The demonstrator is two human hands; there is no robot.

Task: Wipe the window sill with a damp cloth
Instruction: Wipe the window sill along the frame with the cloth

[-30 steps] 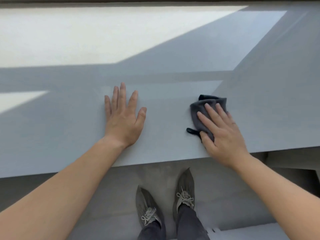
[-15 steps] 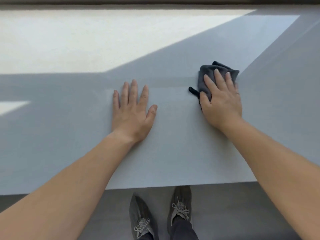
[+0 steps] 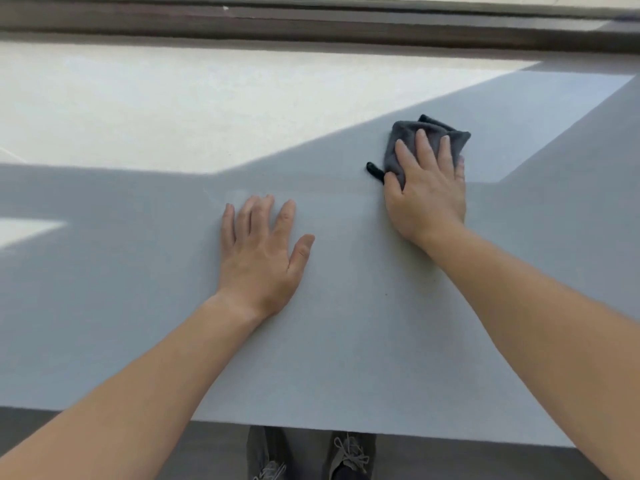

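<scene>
— Right hand (image 3: 427, 195) lies flat, fingers spread over the dark grey cloth (image 3: 408, 140), pressing it onto the window sill (image 3: 346, 341). It has slid farther from the sill's near edge than a second ago.

— And the left hand (image 3: 259, 261)?

— Palm down, fingers spread, bare on the sill, same pose as before. Sunlit patch (image 3: 173, 109) and window frame (image 3: 311, 27) lie beyond; more frame shows now.
</scene>
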